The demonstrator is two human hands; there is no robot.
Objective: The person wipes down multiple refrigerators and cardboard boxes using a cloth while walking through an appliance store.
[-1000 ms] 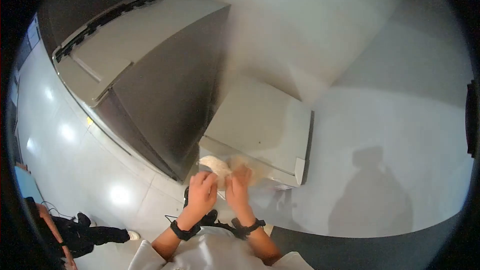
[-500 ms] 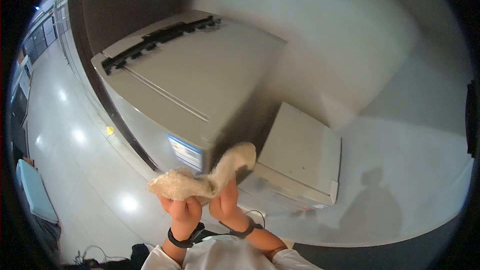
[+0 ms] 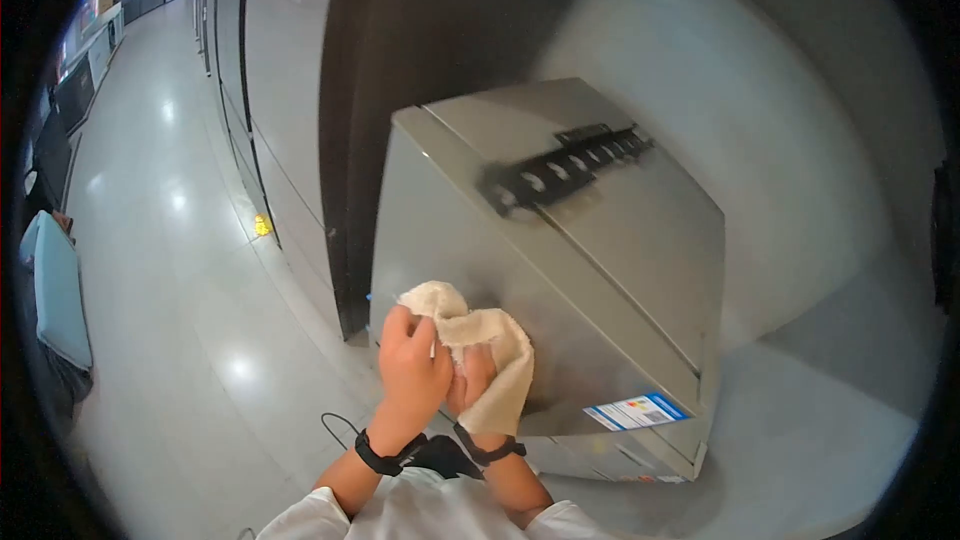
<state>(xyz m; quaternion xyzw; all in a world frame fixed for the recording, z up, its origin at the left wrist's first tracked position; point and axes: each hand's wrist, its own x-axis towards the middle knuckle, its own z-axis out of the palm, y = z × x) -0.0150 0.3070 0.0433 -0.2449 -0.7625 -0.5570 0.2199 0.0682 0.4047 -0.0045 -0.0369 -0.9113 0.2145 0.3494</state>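
A cream-coloured cloth (image 3: 512, 355) hangs bunched between my two hands, in front of a large grey appliance. My left hand (image 3: 412, 360) is closed on the left end of it, fingers curled in at the top. Lower and just to the right, my right hand (image 3: 472, 380) grips the cloth too, and a fold drapes over its back and wrist. Cloth hides part of the right fingers. The grey appliance (image 3: 450, 230) has a shiny front panel and an energy label (image 3: 635, 411) near its lower right edge.
A black slotted strip (image 3: 575, 168) lies across the appliance's top. Beside it on the left rises a dark panel (image 3: 400, 90). A small yellow object (image 3: 262, 225) is on the pale floor (image 3: 180, 290), with a light blue padded seat (image 3: 60, 290) farther left.
My view has swung to the left, so the grey appliance sits farther right and the smaller box beside it is largely out of sight. The cloth is now bunched closer between my hands.
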